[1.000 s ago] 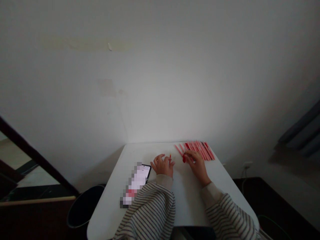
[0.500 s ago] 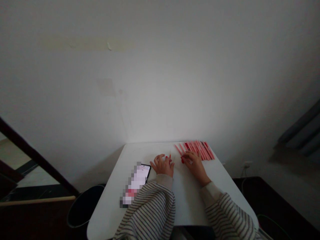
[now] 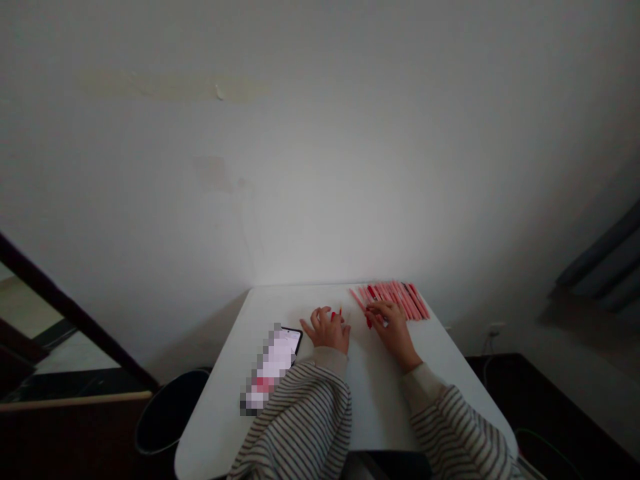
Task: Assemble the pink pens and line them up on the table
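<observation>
My left hand (image 3: 330, 332) is over the middle of the white table (image 3: 280, 300). Its fingers are curled around a thin red-tipped piece (image 3: 341, 311), perhaps a pen part; most of it is hidden. To the right, my right hand (image 3: 395, 333) pinches a small red piece (image 3: 369, 321) between thumb and fingers. This piece is too small to name surely. Just beyond that hand lies a row of slim pink pens (image 3: 400, 299) along the far right edge, side by side and slanted. One pink pen (image 3: 355, 297) lies at the row's left end, close to my right fingertips.
A phone (image 3: 277, 360) with a lit, partly blurred screen lies left of my left forearm. The table's far edge meets a white wall (image 3: 320, 167). A dark bin (image 3: 170, 413) stands on the floor at left. A wall socket (image 3: 496, 328) is at right.
My right hand has shifted very slightly, and the red piece in it has moved a little right and down. My left hand is nearly still.
</observation>
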`<act>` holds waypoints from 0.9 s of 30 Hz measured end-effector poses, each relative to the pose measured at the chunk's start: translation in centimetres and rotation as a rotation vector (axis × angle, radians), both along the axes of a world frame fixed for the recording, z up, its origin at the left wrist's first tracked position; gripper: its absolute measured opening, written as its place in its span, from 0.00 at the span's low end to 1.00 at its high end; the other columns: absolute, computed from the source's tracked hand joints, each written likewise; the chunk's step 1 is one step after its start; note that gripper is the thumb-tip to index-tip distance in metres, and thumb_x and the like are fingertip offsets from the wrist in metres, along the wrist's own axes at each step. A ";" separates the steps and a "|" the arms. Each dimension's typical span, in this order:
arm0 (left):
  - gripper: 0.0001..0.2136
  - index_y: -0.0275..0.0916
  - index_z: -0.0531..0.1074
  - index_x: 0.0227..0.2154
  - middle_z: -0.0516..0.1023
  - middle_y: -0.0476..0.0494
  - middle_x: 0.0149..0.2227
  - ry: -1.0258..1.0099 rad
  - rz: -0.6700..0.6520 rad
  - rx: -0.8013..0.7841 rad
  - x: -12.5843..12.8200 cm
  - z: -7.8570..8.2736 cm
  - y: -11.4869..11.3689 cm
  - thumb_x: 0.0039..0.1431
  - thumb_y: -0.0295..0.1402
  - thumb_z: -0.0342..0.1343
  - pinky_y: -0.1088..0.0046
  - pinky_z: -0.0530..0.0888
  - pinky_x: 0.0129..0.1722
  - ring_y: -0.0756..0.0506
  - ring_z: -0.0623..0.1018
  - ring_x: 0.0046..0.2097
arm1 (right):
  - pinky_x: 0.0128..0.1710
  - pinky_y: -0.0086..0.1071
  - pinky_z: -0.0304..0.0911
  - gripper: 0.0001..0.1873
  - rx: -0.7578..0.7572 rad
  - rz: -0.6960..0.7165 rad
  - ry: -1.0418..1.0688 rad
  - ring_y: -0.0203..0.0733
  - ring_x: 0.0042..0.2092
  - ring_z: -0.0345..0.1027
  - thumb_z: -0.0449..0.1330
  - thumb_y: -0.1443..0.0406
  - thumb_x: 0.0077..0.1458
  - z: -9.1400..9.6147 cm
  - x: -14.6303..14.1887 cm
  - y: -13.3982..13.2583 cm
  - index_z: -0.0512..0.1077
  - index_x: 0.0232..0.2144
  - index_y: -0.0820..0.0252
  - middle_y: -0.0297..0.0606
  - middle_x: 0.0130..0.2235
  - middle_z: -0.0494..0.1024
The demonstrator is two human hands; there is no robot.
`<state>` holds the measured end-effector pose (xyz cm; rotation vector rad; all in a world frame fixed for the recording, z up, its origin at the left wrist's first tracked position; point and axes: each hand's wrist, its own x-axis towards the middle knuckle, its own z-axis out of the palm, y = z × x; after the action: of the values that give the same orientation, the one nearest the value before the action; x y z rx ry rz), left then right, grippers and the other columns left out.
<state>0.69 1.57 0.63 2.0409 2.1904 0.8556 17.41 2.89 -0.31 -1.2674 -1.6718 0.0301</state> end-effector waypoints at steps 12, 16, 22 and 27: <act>0.07 0.47 0.76 0.32 0.70 0.48 0.53 0.042 -0.013 0.027 0.1 -0.3 0.4 0.48 0.37 0.60 0.36 0.41 0.61 0.38 0.60 0.59 | 0.58 0.58 0.37 0.07 -0.045 -0.052 -0.336 0.50 0.48 0.61 0.61 0.58 0.52 0.6 -0.5 -0.8 0.75 0.33 0.51 0.34 0.34 0.78; 0.07 0.46 0.76 0.33 0.70 0.47 0.52 0.050 -0.028 0.065 0.1 -0.6 0.5 0.49 0.35 0.58 0.36 0.41 0.61 0.38 0.61 0.58 | 0.58 0.59 0.37 0.06 -0.050 -0.062 -0.361 0.50 0.48 0.61 0.61 0.58 0.52 0.5 -0.5 -0.8 0.75 0.32 0.51 0.34 0.35 0.78; 0.06 0.46 0.76 0.33 0.71 0.47 0.52 0.035 0.004 0.129 0.0 -0.5 0.4 0.52 0.33 0.56 0.39 0.45 0.62 0.39 0.62 0.58 | 0.57 0.59 0.38 0.08 -0.049 -0.048 -0.333 0.50 0.48 0.60 0.58 0.58 0.54 0.4 -0.3 -0.7 0.75 0.33 0.51 0.35 0.34 0.77; 0.06 0.47 0.77 0.31 0.72 0.47 0.51 0.000 0.085 0.175 -0.3 -0.2 0.5 0.55 0.35 0.54 0.41 0.50 0.61 0.40 0.64 0.56 | 0.57 0.56 0.41 0.08 -0.038 -0.061 -0.308 0.49 0.47 0.60 0.58 0.58 0.54 0.5 0.0 -0.7 0.75 0.35 0.51 0.36 0.35 0.77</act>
<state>0.38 2.09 0.46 2.0309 2.2925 1.0929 17.40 2.18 0.20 -1.4057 -1.8985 -0.1792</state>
